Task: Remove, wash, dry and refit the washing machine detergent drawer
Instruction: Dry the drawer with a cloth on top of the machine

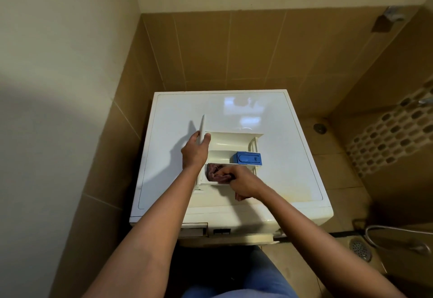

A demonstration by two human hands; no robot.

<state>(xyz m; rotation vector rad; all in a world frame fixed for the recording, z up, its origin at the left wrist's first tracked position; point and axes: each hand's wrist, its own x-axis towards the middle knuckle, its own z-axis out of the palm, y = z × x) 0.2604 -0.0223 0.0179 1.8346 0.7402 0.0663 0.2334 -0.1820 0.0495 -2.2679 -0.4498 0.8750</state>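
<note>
Tan tiles close in this corner, and the white top of the washing machine [281, 157] serves as the surface. On it, left of centre and nearer the front edge than the back, lies the drawer [229, 140], out of the machine and open side up. The left hand [195, 151] grips its front panel [202, 126] at the end toward the surface's left edge, fingers and thumb wrapped round it to steady the whole piece. The right hand [243, 184] is curled round a dark reddish cloth [214, 172] and pushes it into the compartment closest to the front edge. A blue insert [248, 158] sits in the middle compartment, toward the right end.

So this looks like the drying step, with removal done and refitting to come. The far compartment and the area round the blue insert would need wiping next, calling for a firm hold and the cloth worked into the corners. Below the front edge, the empty slot [194, 228] waits. Off to the right, a floor drain [359, 249] and a hose [398, 229].
</note>
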